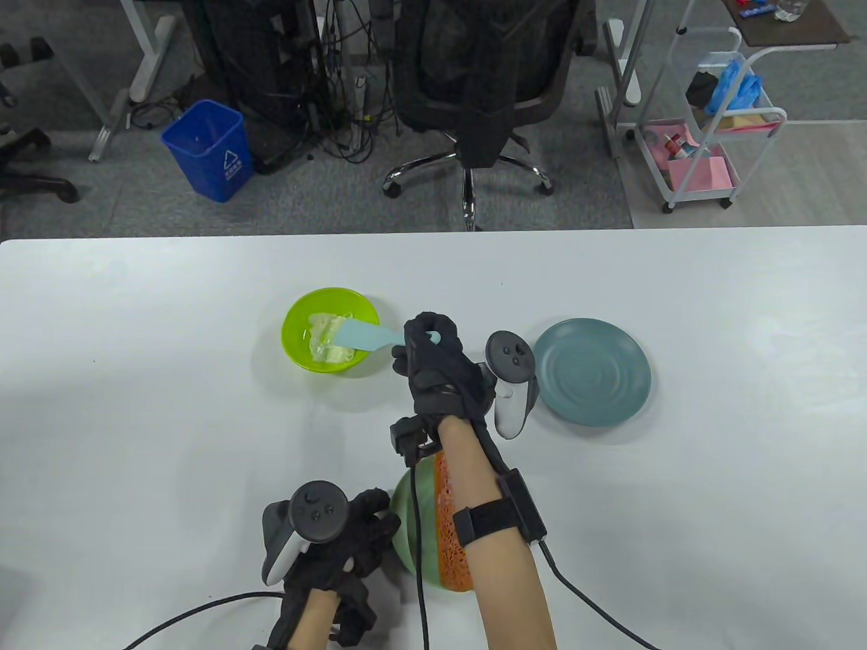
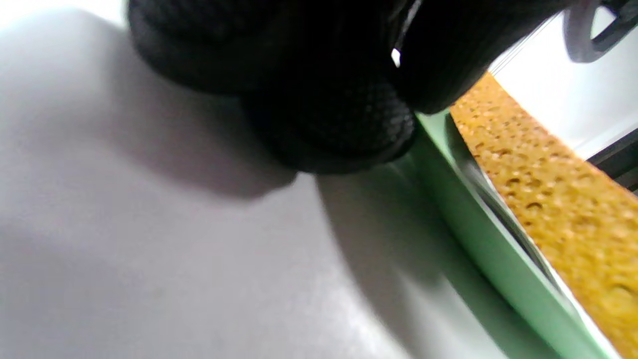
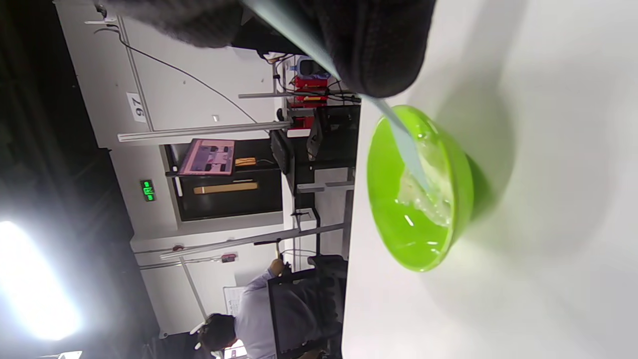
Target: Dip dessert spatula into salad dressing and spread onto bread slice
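Observation:
My right hand [image 1: 433,359] grips the handle of a light blue dessert spatula [image 1: 362,335]. Its blade reaches into a green bowl [image 1: 298,352] and lies in the pale salad dressing [image 1: 325,344]. The right wrist view shows the blade [image 3: 408,149] dipped in the dressing [image 3: 428,194] inside the bowl [image 3: 384,209]. A bread slice [image 1: 452,535] lies on a light green plate [image 1: 410,521] near the front edge, partly hidden under my right forearm. My left hand [image 1: 352,542] touches that plate's left rim; the left wrist view shows its fingers [image 2: 329,114] at the plate [image 2: 478,239] beside the bread [image 2: 558,199].
A dark teal plate [image 1: 593,372] lies empty to the right of my right hand. Cables run off the front edge of the white table [image 1: 135,406]. A chair, a blue bin and a cart stand on the floor beyond the far edge.

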The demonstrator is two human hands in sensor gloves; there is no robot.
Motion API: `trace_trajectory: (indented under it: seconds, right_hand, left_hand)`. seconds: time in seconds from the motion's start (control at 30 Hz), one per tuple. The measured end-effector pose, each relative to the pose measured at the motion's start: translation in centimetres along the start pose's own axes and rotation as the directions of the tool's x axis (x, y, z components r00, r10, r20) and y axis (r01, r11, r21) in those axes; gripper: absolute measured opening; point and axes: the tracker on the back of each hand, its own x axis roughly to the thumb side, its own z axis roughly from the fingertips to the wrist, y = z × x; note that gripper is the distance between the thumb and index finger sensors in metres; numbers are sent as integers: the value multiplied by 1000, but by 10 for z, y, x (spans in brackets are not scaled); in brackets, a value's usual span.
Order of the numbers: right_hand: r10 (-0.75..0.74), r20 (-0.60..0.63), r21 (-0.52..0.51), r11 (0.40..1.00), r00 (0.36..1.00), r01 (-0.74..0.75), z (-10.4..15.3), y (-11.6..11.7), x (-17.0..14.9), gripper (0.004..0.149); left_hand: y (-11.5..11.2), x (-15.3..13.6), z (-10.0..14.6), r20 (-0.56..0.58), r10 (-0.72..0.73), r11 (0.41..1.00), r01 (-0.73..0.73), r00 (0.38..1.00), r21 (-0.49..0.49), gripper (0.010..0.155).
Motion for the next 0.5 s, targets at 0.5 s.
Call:
trace_trajectory:
  seconds: [0.5]
  right_hand:
    - [125,28,-52,991,992,-123,4,4,13,51]
  left_hand:
    - [0,0,0,1,-1,1000,1,1000,-3,56]
